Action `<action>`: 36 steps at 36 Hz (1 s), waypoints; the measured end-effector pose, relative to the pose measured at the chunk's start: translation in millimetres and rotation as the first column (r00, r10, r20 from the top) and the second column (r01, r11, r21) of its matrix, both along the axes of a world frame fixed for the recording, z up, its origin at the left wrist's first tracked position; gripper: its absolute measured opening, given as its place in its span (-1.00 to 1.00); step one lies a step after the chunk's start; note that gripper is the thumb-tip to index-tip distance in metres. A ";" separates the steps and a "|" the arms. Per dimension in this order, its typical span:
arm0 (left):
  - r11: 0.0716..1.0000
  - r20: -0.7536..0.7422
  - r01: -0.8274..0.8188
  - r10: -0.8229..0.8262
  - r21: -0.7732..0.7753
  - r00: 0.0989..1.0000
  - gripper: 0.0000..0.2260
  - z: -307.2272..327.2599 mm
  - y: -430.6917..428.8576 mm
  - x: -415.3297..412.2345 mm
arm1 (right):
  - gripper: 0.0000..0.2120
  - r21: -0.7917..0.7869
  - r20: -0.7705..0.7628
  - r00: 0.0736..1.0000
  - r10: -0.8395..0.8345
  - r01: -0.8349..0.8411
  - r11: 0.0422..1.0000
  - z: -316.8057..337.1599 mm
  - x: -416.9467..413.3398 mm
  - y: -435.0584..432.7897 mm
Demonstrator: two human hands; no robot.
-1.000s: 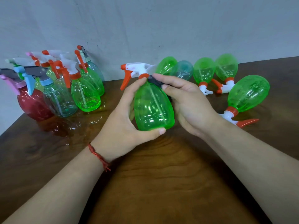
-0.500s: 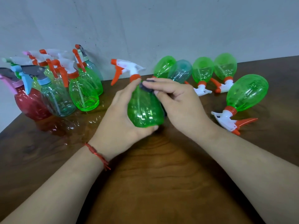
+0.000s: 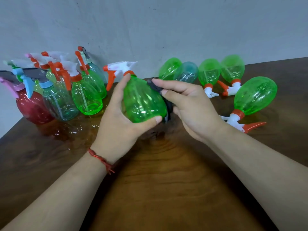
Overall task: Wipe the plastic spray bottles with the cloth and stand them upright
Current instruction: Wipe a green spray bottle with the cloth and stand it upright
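Green translucent plastic forms the spray bottle (image 3: 143,100) held at the middle of the scene, roughly upright and leaning a little left over the dark wooden table (image 3: 166,189); whether its base touches the wood cannot be told. It is gripped round the body by the left hand (image 3: 120,117), the thumb curled across the lower front. A dark cloth (image 3: 167,107) is pinched by the right hand (image 3: 190,104) and pressed against the bottle's right flank, so wiping is judged to be the step in hand. Upright bottles (image 3: 86,99) are crowded just to the left, and the white and orange trigger head (image 3: 120,69) is pointed toward them. A careless swing while the bottle is turned could knock the nearest one and topple several, since they stand so close together. The smooth, rounded plastic could also be squeezed out of the one-handed grip if the cloth is pushed too hard from the side. Five lying bottles (image 3: 255,95) are spread at the right, near the right forearm, and could be nudged and set rolling. When the bottle is set down, a tilted release would probably tip it, as it looks light and top-heavy.
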State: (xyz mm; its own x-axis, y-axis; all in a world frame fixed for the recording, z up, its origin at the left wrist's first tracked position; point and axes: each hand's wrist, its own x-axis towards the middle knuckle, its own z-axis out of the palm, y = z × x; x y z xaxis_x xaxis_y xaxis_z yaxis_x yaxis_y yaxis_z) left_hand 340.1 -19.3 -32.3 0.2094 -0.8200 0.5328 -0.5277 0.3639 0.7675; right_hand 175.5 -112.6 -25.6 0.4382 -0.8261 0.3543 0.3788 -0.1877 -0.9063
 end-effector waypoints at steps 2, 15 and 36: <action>0.997 -0.015 -0.077 0.077 -0.018 0.997 -0.01 0.6 -1.7 2.8 | -0.68 -0.092 -0.067 0.997 -0.047 0.040 0.995 -0.4 1.3 4.1; 0.982 0.184 0.161 -0.178 0.103 0.967 0.07 -1.0 -2.3 6.7 | -0.69 -0.061 -0.027 0.990 -0.139 0.137 0.989 -1.0 2.3 3.6; 0.999 0.167 -0.014 0.007 0.045 0.986 0.04 -8.3 -7.3 14.7 | -0.63 -0.222 -0.077 0.992 -0.095 0.076 0.972 -6.2 3.6 6.1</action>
State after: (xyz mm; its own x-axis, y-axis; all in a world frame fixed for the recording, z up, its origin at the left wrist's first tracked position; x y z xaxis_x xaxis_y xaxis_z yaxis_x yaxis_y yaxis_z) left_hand 354.9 -26.6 -40.6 0.1293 -0.8424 0.5231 -0.6534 0.3244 0.6839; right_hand 179.1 -106.5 -31.7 0.4058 -0.7690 0.4940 0.2748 -0.4128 -0.8684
